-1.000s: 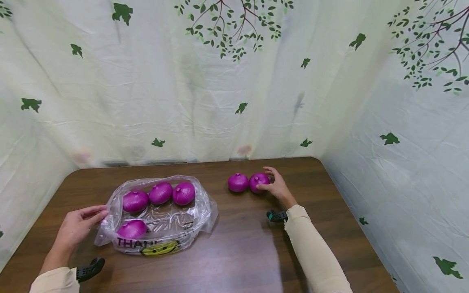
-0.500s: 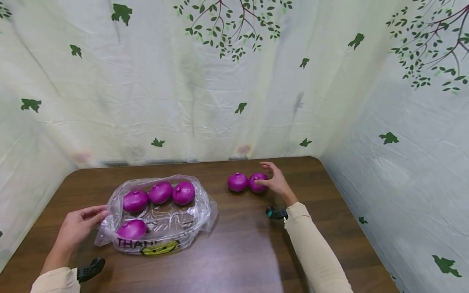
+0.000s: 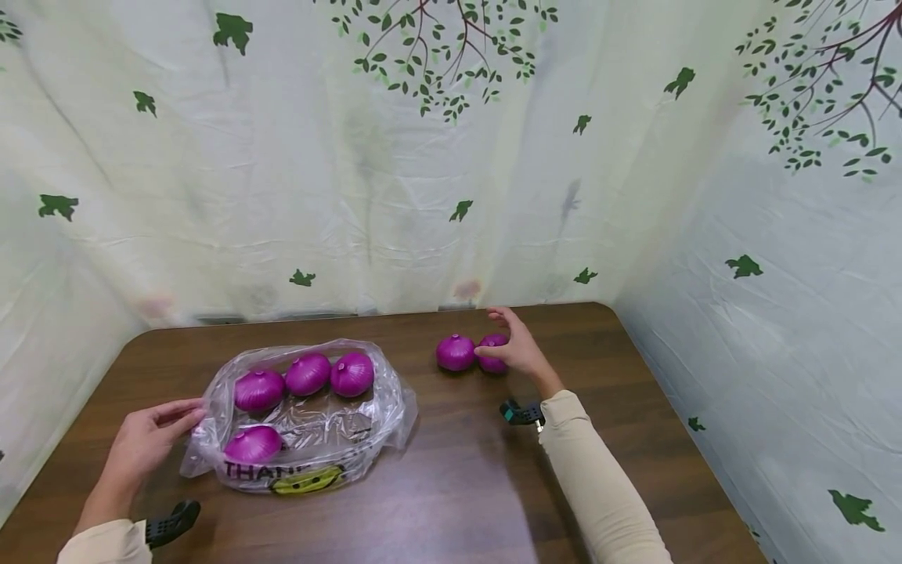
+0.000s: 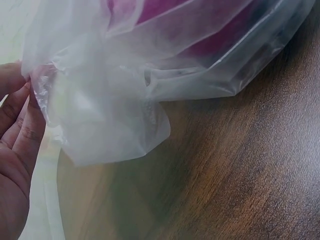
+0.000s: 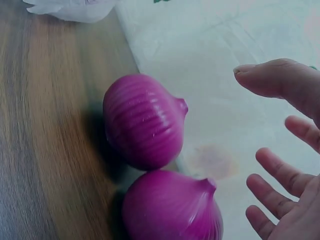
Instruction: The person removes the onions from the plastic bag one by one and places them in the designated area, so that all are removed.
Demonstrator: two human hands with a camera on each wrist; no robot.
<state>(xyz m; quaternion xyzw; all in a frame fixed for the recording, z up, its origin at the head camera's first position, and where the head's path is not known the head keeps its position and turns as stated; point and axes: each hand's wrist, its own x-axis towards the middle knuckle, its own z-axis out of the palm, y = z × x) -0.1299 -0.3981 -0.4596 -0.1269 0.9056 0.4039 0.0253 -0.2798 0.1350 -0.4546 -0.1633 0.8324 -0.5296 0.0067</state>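
My left hand (image 3: 144, 439) pinches the left edge of a clear plastic bag (image 3: 395, 407), printed with black letters and a yellow figure. In the left wrist view the bag's film (image 4: 110, 120) bunches at my fingertips. Several purple onions lie within the bag's wide mouth, one of them the front onion (image 3: 254, 444). Near the table's back edge, a left onion (image 3: 455, 352) and a right onion (image 3: 491, 363) sit side by side. My right hand (image 3: 520, 345) is over the right onion, partly hiding it. In the right wrist view its spread fingers stand apart from both onions.
The brown wooden table (image 3: 451, 486) ends at a pale curtain (image 3: 395, 196) with leaf prints behind it and on both sides. Each wrist wears a black strap device, such as the right one (image 3: 520, 412).
My right hand has come off the right onion's side, lifted a little and shifted left over it. Both loose onions stay put, and my left hand keeps its hold on the bag.
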